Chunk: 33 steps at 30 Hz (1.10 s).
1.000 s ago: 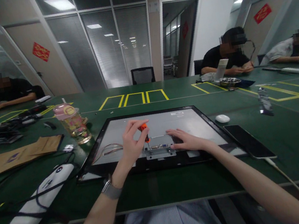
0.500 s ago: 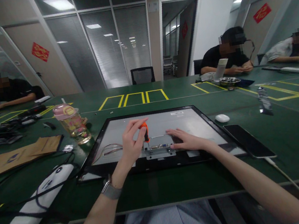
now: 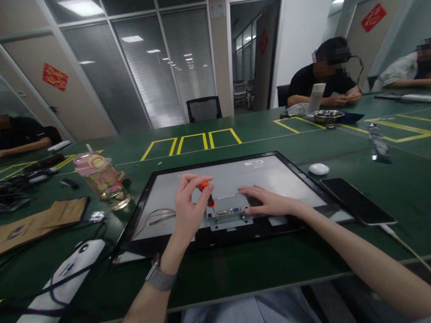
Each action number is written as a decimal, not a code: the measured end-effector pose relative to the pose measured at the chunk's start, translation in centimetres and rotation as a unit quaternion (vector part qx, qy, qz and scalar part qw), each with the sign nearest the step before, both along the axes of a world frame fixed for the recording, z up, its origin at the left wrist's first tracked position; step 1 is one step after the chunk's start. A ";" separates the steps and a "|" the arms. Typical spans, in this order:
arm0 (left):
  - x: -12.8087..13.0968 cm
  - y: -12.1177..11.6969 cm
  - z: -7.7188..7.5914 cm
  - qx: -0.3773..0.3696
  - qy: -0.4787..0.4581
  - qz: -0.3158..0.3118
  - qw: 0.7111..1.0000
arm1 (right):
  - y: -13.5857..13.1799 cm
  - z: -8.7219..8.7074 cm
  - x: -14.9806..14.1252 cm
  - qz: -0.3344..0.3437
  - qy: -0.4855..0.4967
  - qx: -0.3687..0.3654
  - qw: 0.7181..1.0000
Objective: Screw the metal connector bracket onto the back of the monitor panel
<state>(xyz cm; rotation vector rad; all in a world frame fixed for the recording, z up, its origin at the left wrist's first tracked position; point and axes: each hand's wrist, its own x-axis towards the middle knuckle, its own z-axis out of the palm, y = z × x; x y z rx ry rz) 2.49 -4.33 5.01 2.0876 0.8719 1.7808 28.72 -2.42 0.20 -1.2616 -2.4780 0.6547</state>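
A flat display panel [image 3: 186, 185] lies back side up on the green table, with a dark frame around its grey metal back. A metal bracket [image 3: 232, 222] with connector ports sits near its front edge. My left hand [image 3: 190, 201] grips an orange and black screwdriver [image 3: 207, 193] by the handle; its shaft points down at the bracket's left part. My right hand [image 3: 267, 201] rests with fingers stretched out on the bracket's right side. Thin wires [image 3: 156, 214] lie on the panel left of my left hand.
Left of the panel are a pink-lidded bottle [image 3: 102, 180], a brown paper envelope [image 3: 28, 225] and a white power strip [image 3: 60, 286] with black cables. To the right are a white case [image 3: 319, 169] and a phone [image 3: 356, 199] on a cable. Other people sit across the table.
The screwdriver's handle has tilted slightly to the left, and the fingers of my left hand have shifted around it. My right hand stays in place on the bracket.
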 end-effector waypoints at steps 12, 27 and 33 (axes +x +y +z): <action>0.2 -0.3 0.7 -0.056 -0.068 -0.047 0.995 | -0.3 0.4 -0.1 -0.007 -0.004 -0.007 1.000; 0.3 0.0 0.5 -0.056 -0.092 -0.041 0.993 | -0.1 0.1 0.0 0.002 -0.001 0.003 1.000; 0.1 -0.3 0.5 -0.091 -0.070 -0.042 0.992 | -0.2 0.3 0.0 -0.002 -0.002 0.000 1.000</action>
